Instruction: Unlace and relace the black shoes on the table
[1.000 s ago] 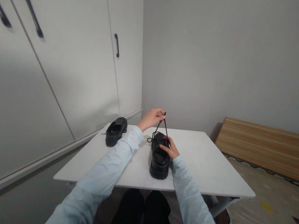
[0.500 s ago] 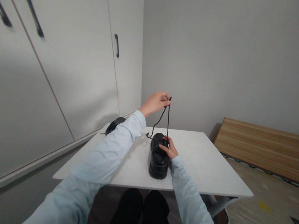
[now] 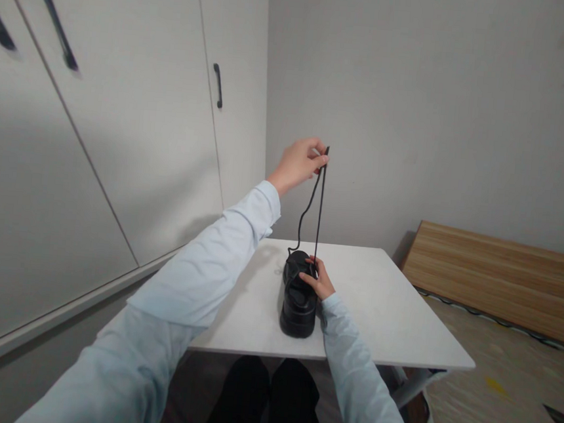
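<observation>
1. Black shoe (image 3: 297, 318) sits upright on the near middle part of the white table (image 3: 392, 307), sole down; its toe points to 12 o'clock, its heel to 6, and its long axis runs almost straight between them.
2. Left hand (image 3: 300, 162) pinches the black lace (image 3: 320, 208) between thumb and fingertips, well above the toe. One strand drops taut towards the right hand; the other hangs wavy towards 7 o'clock, down by the toe.
3. Right hand (image 3: 324, 282) touches the upper from 3 o'clock, thumb and fingers moderately parted; how firmly they grip, I cannot tell.
4. Left sleeve (image 3: 197, 276) slants up from 7 o'clock towards 1, wrist raised high.
5. Right sleeve (image 3: 358, 360) reaches from 5 o'clock towards 11, wrist low beside the shoe.
</observation>
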The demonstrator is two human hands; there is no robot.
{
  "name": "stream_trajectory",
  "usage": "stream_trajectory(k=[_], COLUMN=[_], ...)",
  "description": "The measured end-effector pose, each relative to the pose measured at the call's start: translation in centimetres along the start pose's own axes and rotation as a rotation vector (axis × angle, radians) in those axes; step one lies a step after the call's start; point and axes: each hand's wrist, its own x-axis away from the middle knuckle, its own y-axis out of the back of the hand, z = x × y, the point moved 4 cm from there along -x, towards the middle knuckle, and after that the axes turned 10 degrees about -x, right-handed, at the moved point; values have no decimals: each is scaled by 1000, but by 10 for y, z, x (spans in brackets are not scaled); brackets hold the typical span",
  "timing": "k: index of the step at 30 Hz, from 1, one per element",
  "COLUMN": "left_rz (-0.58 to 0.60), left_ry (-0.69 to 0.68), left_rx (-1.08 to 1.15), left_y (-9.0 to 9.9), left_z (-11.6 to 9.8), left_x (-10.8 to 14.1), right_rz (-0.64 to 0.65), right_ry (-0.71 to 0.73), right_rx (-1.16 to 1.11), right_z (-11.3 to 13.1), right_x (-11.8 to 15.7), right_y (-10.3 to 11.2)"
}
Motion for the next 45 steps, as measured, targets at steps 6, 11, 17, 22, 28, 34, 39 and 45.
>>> stream_trajectory(k=[6, 11, 17, 22, 28, 34, 39, 45], left_rz=[-15, -5, -61, -49, -2, -13, 27, 59], left_ry=[-28, -58, -72, -31, 36, 51, 100, 207], left_rx=[-5, -51, -69, -104, -144, -168, -211, -194], left_y=[10, 19, 26, 25, 26, 15, -2, -17], left_z=[-14, -25, -30, -24, -15, 17, 59, 101], left_x=[-14, -20, -27, -27, -23, -23, -7, 19], right_rz=[0, -10, -2, -2, -10, -16, -9, -8], right_ry=[5, -9, -35, -37, -19, 10, 32, 35], right_rx=[11, 13, 12, 9, 29, 33, 25, 40], right_z=[1, 4, 5, 4, 5, 5, 6, 7], right_x=[1, 1, 2, 1, 1, 2, 1, 1], right_y=[0, 0, -1, -1, 0, 0, 0, 1])
